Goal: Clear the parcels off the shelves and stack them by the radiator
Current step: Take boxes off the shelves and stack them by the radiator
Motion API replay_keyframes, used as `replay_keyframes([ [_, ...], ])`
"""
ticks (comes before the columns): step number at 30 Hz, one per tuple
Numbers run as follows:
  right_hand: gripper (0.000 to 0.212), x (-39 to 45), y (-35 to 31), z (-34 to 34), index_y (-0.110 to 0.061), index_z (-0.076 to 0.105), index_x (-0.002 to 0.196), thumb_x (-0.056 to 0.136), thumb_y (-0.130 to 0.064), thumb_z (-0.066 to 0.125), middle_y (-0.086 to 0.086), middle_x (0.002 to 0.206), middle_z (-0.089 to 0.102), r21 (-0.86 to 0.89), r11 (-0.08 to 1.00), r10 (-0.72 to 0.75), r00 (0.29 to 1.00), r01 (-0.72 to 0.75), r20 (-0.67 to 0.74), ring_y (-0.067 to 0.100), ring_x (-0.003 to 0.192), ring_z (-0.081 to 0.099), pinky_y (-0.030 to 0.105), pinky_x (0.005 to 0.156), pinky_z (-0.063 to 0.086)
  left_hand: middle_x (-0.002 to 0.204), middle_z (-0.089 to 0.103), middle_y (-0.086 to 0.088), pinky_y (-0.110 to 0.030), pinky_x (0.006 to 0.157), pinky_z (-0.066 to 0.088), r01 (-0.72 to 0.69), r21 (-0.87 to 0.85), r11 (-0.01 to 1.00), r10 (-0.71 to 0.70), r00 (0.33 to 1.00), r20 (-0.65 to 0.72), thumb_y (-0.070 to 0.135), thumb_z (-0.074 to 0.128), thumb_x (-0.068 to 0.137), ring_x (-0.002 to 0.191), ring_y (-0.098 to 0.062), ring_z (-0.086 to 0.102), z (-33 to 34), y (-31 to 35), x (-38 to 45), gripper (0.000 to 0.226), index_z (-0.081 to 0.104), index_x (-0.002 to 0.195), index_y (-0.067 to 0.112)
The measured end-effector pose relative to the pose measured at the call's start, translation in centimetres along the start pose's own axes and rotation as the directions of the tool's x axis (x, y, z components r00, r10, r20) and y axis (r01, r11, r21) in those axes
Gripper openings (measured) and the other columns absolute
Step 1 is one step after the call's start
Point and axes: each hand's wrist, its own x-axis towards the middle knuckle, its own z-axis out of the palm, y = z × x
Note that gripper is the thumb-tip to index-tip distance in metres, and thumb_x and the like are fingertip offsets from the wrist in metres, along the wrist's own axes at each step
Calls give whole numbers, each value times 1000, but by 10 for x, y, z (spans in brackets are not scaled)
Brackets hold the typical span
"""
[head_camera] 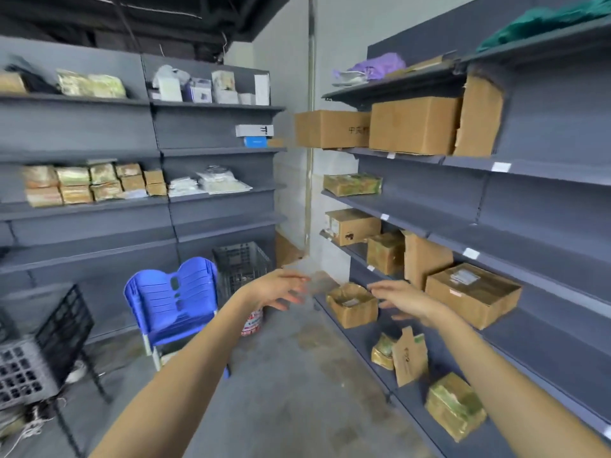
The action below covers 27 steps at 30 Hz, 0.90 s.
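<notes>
Cardboard box (352,305), top open, sits on the low shelf (363,338) between both grips: left hand (277,289) and right hand (401,297) released, fingers straight, touching nothing. Larger box (472,294) just behind right grip. Blue chair (173,300) beside left forearm. Fingertips blurred.

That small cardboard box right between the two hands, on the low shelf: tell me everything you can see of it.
The small box is brown cardboard, wrapped in glossy yellowish tape, with crumpled top flaps and a pale label on top. It sits upright at the front edge of the low grey shelf, turned slightly askew. The left hand and right hand reach toward it with fingers spread; neither plainly touches it. A larger box sits to its right, apart.
</notes>
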Motion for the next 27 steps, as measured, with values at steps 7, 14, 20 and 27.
replay_keyframes([
  [7, 34, 174, -11, -41, -24, 54, 126, 94, -33, 52, 0, 123, 58, 2, 996, 85, 994, -85, 74, 18, 107, 58, 29, 80, 48, 125, 59, -9, -40, 95, 44, 54, -24, 998, -52, 994, 97, 23, 43, 99, 112, -26, 59, -70, 0, 176, 34, 49, 131, 15],
  [14, 33, 331, -70, -114, -21, 51, 130, 98, -27, 44, 8, 131, 56, 6, 996, 94, 983, -94, -156, 23, 119, 53, 35, 88, 44, 121, 59, -2, -26, 78, 51, -76, 169, 983, 69, 997, 42, 24, 45, 97, 101, -15, 61, -185, 31, 307, 29, 50, 126, 25],
  [20, 23, 477, -121, -84, -28, 54, 119, 97, -30, 47, 1, 121, 59, -3, 999, 38, 997, -38, -64, 19, 111, 56, 34, 90, 48, 108, 63, 5, -28, 79, 51, -45, 108, 993, 48, 999, -20, 24, 42, 99, 93, -10, 65, -291, -3, 422, 24, 55, 119, 25],
  [27, 31, 641, -212, -64, -28, 52, 126, 96, -33, 46, -5, 123, 54, 5, 1000, -28, 991, 29, -129, 18, 115, 55, 31, 84, 48, 125, 59, -4, -35, 92, 47, -19, 133, 991, 8, 997, 83, 24, 42, 99, 112, -21, 60, -387, -16, 578, 31, 51, 128, 18],
])
